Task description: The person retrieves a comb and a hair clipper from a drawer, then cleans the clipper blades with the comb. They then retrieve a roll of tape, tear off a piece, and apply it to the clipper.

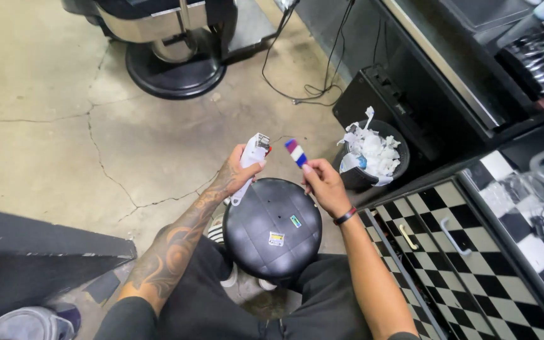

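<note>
Black stool — full wastebasket

Cracked concrete floor, bearing a barber chair base, loose black cable, full waste bin and black round stool.

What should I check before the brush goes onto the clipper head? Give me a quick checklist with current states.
1. Left hand grips the white hair clipper firmly around its body: ok.
2. Right hand holds the small red, white and blue brush at its lower end: ok.
3. Brush and clipper head apart, gap between them: ok, no contact.
4. Clipper blade end turned toward the brush: cannot tell, too small to see.
5. Clipper switched off: cannot tell.
6. Black round stool sits directly under both hands to catch debris: ok; the full waste bin stands off to the right.
</note>
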